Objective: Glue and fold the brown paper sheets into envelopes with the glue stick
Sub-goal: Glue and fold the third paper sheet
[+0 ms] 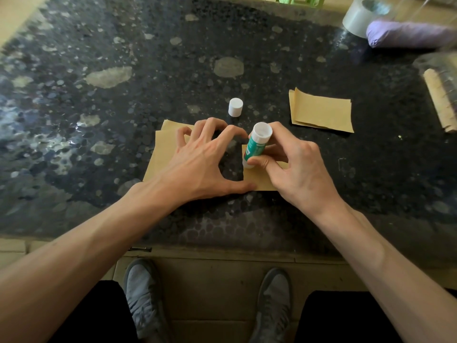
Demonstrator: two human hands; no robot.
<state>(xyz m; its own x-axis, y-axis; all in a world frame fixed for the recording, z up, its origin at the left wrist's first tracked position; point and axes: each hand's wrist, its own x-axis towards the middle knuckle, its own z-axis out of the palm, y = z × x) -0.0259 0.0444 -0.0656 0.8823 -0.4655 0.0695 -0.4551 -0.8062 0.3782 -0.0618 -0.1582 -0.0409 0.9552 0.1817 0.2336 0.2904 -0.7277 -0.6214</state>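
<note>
One glue stick (254,147), one loose white cap (235,107) and three lots of brown paper. The left grip (197,159) is spread, fingertips pressing a stack of sheets (158,159) whose offset edges show at least two. Its thumb reaches the near edge of a smaller piece (264,181). The right grip (296,164) pinches the tilted glue stick, lower end on that piece. A second pile (321,112) lies apart, rightward. Open tabletop (123,58) spreads left and beyond.

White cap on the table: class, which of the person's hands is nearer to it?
Left. The left hand rests just on the near side of the white cap, touching the brown paper; the right hand, gripping the glue stick, sits farther off to its right.
</note>
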